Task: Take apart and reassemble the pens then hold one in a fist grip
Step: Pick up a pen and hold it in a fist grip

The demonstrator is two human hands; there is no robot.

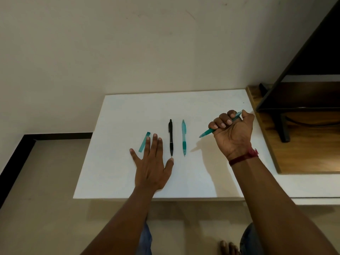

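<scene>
My right hand (232, 132) is raised above the white table (117, 172) with its fingers curled in a fist around a teal pen (207, 133), whose tip points down to the left. My left hand (151, 162) lies flat on the table, palm down, fingers spread, holding nothing. A black pen (171, 138) lies just right of the left hand, its tip near the thumb. A second teal pen (184, 138) lies parallel beside it. A teal cap or sleeve (144, 142) rests by the left fingertips, partly hidden by them.
A wooden board (303, 153) lies at the table's right edge under a dark screen on a black stand (283, 129). A plain wall stands behind the table. Floor, my knees and a foot show below the front edge.
</scene>
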